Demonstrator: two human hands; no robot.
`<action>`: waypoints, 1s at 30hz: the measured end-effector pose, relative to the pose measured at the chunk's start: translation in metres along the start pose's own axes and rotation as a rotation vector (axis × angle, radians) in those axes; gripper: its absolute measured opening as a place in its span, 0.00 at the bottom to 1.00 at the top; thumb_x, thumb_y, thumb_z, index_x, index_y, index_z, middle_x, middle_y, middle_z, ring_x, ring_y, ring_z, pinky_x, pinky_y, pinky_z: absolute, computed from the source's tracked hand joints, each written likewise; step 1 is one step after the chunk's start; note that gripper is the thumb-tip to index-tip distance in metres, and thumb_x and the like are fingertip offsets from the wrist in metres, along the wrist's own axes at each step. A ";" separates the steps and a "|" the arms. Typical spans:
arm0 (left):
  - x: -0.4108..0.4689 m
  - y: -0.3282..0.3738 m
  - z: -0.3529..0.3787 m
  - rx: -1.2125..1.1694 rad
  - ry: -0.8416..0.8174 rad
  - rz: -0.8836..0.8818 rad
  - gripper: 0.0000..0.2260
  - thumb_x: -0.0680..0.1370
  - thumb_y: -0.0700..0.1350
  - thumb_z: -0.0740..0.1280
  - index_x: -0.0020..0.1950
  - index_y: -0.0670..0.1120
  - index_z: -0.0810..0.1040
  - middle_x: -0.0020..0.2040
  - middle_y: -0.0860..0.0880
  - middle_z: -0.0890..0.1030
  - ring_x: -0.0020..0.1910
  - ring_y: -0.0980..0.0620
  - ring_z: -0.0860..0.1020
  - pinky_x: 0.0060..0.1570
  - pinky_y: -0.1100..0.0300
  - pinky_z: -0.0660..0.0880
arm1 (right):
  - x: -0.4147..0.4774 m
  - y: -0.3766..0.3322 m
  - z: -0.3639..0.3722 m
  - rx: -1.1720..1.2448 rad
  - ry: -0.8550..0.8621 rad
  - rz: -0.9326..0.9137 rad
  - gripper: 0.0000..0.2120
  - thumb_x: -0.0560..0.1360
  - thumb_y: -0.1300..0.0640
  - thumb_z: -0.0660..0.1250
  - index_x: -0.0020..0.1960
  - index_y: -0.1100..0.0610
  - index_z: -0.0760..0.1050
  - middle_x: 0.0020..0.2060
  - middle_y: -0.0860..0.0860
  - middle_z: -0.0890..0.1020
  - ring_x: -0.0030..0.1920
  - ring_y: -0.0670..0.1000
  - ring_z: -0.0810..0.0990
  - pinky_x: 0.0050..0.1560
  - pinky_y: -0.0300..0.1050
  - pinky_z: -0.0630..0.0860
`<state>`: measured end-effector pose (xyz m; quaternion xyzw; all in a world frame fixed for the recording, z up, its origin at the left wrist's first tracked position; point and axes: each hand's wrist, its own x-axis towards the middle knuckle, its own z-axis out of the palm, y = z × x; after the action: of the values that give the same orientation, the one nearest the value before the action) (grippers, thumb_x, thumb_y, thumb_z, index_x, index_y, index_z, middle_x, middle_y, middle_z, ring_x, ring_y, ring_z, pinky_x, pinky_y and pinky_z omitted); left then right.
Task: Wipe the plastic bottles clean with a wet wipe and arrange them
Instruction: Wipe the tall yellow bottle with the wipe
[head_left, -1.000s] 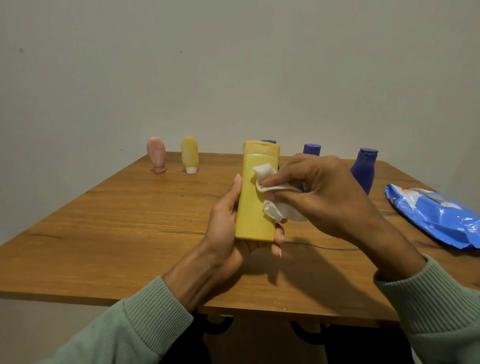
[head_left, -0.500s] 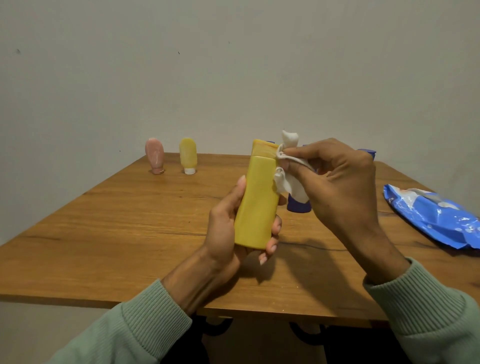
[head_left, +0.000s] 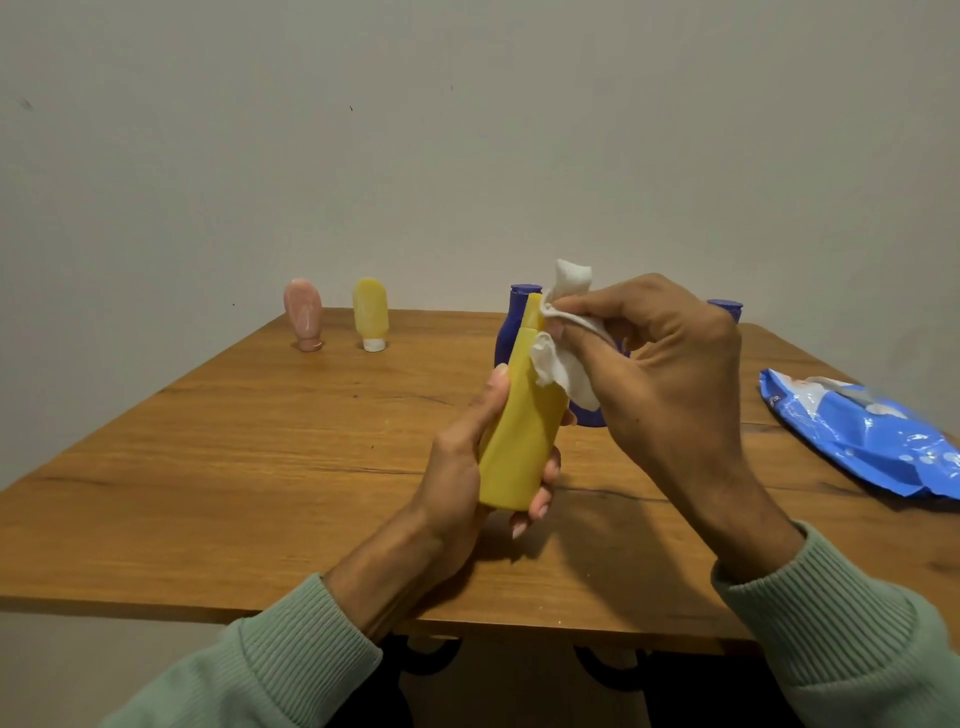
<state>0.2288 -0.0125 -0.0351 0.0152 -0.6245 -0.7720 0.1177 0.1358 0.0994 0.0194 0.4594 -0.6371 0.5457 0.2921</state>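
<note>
We grip the yellow bottle (head_left: 519, 431) low in our left hand (head_left: 467, 467) above the bench (head_left: 260, 467), long axis tilted upward; our right hand (head_left: 660, 364) pinches the wet wipe (head_left: 563, 364) against its cap end, nearer that hand.

Big bottle (head_left: 519, 431) front & centre: solid mustard yellow, cap same shade, no print showing. Wipe (head_left: 563, 364) against it: plain white. Far left, pink tube (head_left: 304, 314): pale, milky pink, cap pink too. Next to it, yellow tube (head_left: 370, 312): see-through yellow w/ white cap. Blue bottle (head_left: 511, 332) at back: deep violet-blue, cap incl. Blue cap (head_left: 724, 307) further right, same shade. Wipes pack (head_left: 857, 431): glossy bright blue, white patches + pale dots. Table (head_left: 260, 441): warm orange-brown wood, darker grain streaks, one thin dark line across. Wall (head_left: 467, 156): flat grey-white, few dark specks. Sleeves (head_left: 306, 639): pale sage green, ribbed cuffs. Legs (head_left: 431, 654) under the table: black.
</note>
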 end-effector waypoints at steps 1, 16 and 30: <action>-0.001 0.000 0.001 0.016 0.007 0.011 0.28 0.75 0.67 0.54 0.52 0.47 0.81 0.36 0.45 0.77 0.29 0.50 0.73 0.26 0.61 0.68 | -0.001 -0.001 0.001 -0.013 -0.019 -0.027 0.08 0.72 0.59 0.71 0.51 0.56 0.81 0.44 0.48 0.80 0.44 0.41 0.77 0.42 0.28 0.73; -0.001 -0.003 0.001 0.217 0.200 0.149 0.26 0.76 0.64 0.56 0.51 0.42 0.76 0.37 0.44 0.78 0.28 0.49 0.72 0.26 0.60 0.66 | -0.006 -0.007 0.001 -0.352 -0.159 -0.360 0.11 0.72 0.56 0.64 0.50 0.59 0.80 0.44 0.55 0.79 0.45 0.48 0.71 0.42 0.46 0.69; -0.001 0.005 0.001 -0.175 -0.067 0.019 0.30 0.79 0.66 0.52 0.50 0.44 0.81 0.35 0.42 0.75 0.27 0.47 0.71 0.24 0.61 0.69 | 0.002 0.001 -0.007 -0.276 -0.058 -0.313 0.09 0.72 0.58 0.68 0.50 0.61 0.81 0.41 0.55 0.81 0.42 0.45 0.72 0.40 0.47 0.73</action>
<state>0.2301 -0.0123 -0.0304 -0.0270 -0.5584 -0.8225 0.1047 0.1332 0.1052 0.0227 0.5239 -0.6350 0.3876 0.4150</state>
